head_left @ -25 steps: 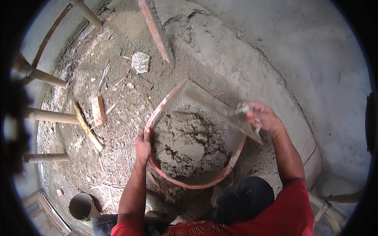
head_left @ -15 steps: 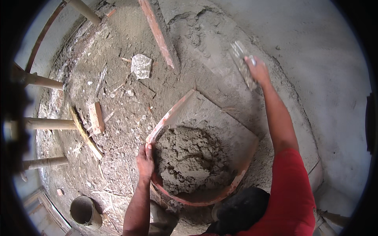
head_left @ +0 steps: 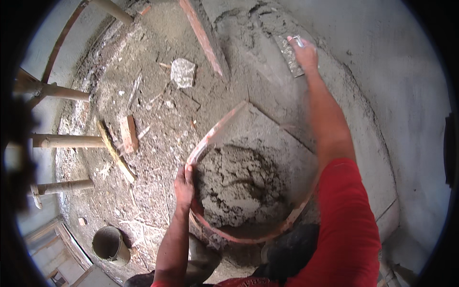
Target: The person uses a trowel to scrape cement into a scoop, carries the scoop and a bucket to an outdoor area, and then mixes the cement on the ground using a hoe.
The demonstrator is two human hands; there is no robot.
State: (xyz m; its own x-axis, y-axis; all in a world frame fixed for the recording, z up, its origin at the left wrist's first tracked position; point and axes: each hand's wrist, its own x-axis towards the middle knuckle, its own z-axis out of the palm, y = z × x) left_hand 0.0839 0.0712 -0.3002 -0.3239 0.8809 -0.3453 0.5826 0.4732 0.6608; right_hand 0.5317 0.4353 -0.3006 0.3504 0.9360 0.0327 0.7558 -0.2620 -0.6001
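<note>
My right hand [head_left: 307, 56] is closed round the handle of a flat rectangular plastering trowel [head_left: 290, 58]. The blade lies on or just over wet grey mortar [head_left: 267, 28] at the far right, near the base of the wall; contact is hard to make out. Nearer to me stands a shallow tray [head_left: 217, 128] with a worn reddish rim and one pointed far corner. A lumpy heap of mortar [head_left: 234, 184] fills its near part. On the tray's left rim rests my left hand [head_left: 184, 185], its fingers curled over the edge.
A reddish-edged plank [head_left: 203, 38] lies beyond the tray. Rubble ground at left carries a pale block [head_left: 183, 73], a brick-like piece [head_left: 128, 134], a split stick [head_left: 116, 152] and a bucket [head_left: 111, 245]. Bamboo poles [head_left: 69, 140] reach in from the left; a grey wall [head_left: 377, 52] rises at right.
My right hand has carried the trowel farther away from me, up along the wall's foot. My left hand stays on the tray rim. The whole view has shifted slightly.
</note>
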